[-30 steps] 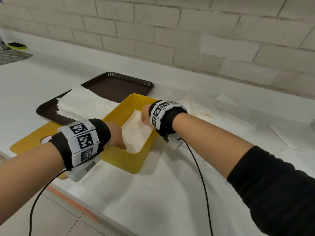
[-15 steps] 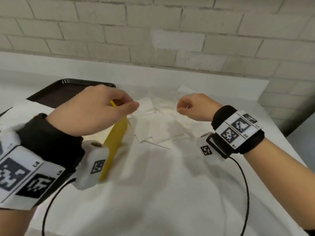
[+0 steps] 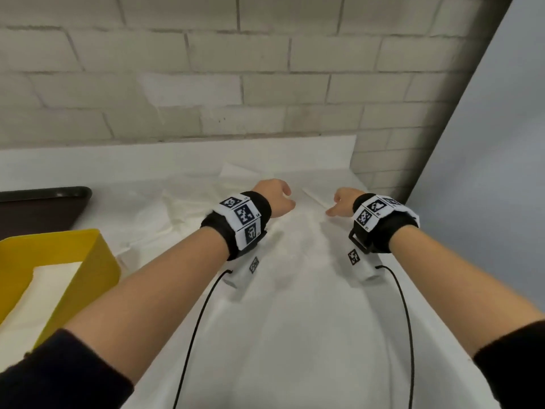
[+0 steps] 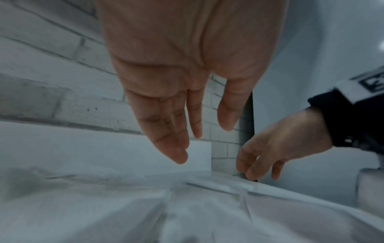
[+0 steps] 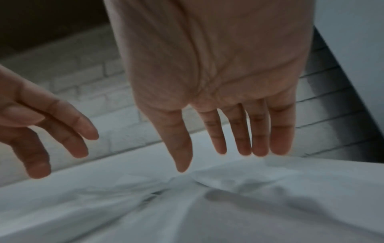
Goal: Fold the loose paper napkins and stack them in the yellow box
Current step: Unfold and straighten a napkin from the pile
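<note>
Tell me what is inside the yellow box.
The yellow box holds white folded napkins lying flat against its floor. How many are stacked cannot be seen; the left forearm and the frame edge cover the rest.

No legible text; only coded markers on wristbands (image 3: 243, 215).

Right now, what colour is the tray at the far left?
Dark brown, nearly black. The tray shows best in the head view, behind the yellow box.
</note>
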`<state>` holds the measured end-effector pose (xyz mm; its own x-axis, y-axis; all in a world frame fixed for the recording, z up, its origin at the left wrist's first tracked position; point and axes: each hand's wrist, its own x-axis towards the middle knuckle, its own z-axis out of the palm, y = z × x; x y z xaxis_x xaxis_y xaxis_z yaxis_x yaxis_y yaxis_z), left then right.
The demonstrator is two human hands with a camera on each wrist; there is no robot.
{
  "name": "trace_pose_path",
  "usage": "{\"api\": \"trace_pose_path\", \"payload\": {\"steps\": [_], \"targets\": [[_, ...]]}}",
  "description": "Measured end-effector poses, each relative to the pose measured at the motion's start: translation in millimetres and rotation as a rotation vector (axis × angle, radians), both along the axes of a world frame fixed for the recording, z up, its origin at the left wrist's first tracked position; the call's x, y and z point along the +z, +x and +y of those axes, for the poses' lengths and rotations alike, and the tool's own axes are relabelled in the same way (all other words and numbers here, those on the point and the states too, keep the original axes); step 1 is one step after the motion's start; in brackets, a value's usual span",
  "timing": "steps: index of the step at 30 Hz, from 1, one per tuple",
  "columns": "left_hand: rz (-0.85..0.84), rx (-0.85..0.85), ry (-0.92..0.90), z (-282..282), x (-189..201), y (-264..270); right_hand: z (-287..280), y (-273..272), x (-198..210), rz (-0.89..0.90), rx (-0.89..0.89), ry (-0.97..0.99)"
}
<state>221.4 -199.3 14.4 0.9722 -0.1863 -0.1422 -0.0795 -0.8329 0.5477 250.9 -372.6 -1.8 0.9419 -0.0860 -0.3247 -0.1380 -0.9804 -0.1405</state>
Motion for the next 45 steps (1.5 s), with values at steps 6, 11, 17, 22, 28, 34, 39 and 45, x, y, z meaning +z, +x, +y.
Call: {"api": "trace_pose_path", "payload": {"steps": [6, 11, 17, 22, 28, 34, 39, 45], "targets": [[0.198, 0.009, -0.150, -33.5, -13.6, 51.9, -12.8, 35.0, -25.9, -0.023, -0.053, -0.069], [0.356, 0.067, -0.251, -47.9, -23.2, 74.9, -8.7, 61.4, -46.5, 0.009, 0.009, -0.108], [0.342, 0.193, -0.298, -50.2, -31.3, 87.8, -5.7, 49.1, -26.1, -0.088, 0.141, 0.207], [0.333, 0.242, -0.378, -41.8, -30.4, 93.8, -17.0, 31.9, -14.1, -0.225, 0.205, 0.495], [0.171, 0.154, -0.494, -26.3, -14.1, 76.2, -36.2, 14.4, -11.9, -0.241, 0.168, 0.531], [-0.069, 0.048, -0.297, -1.2, -1.1, 44.7, -46.5, 10.9, -32.6, 0.036, 0.036, 0.272], [-0.072, 0.005, -0.261, 17.3, -2.7, 17.2, -33.1, 3.5, -38.4, -0.013, 0.117, 0.177], [-0.055, -0.013, -0.142, 30.7, -13.1, 1.5, -18.8, 3.4, -31.5, 0.019, 0.192, 0.247]]}}
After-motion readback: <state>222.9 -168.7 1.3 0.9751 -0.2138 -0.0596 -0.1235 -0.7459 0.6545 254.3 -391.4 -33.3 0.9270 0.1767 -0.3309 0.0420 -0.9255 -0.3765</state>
